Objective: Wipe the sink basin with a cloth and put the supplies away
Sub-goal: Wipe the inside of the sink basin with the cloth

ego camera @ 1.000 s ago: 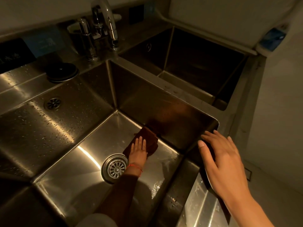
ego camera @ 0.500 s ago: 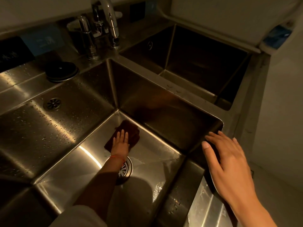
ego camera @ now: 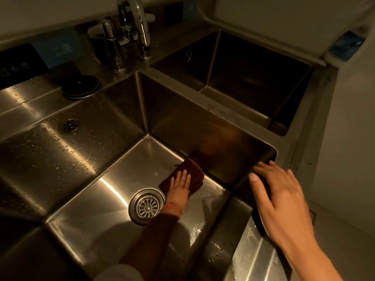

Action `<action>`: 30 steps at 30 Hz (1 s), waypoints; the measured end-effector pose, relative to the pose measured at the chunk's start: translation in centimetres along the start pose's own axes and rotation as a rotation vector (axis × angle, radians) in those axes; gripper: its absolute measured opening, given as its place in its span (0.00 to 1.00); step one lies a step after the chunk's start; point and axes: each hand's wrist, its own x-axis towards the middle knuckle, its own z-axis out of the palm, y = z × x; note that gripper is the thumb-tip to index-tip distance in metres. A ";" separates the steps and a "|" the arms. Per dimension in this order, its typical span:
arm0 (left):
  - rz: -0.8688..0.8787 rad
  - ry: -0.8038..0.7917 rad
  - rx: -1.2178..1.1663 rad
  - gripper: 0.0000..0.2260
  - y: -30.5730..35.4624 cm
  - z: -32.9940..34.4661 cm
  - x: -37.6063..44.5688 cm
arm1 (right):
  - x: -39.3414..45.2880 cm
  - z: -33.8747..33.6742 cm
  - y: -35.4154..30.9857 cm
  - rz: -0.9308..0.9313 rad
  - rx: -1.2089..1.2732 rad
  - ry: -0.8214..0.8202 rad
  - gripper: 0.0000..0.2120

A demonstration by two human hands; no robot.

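Note:
A dark brown cloth [ego camera: 193, 172] lies flat on the floor of the steel sink basin [ego camera: 113, 191], near its right wall. My left hand [ego camera: 179, 188] presses down on the cloth with straight fingers, reaching into the basin just right of the round drain strainer [ego camera: 147, 205]. My right hand [ego camera: 282, 197] rests open on the basin's front right rim, fingers spread and holding nothing.
A chrome faucet [ego camera: 140, 27] and a smaller tap [ego camera: 111, 45] stand behind the basin. A black round lid [ego camera: 81, 86] sits on the wet drainboard at left, near an overflow grille [ego camera: 69, 125]. A second, darker basin [ego camera: 243, 78] lies to the right.
My left hand slid the cloth from the back middle of the basin floor over to the right wall, uncovering the drain. My right hand stayed on the rim.

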 end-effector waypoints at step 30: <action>0.135 -0.030 0.013 0.27 3.2 1.1 -1.6 | -0.1 0.0 0.4 -0.005 0.101 0.078 0.22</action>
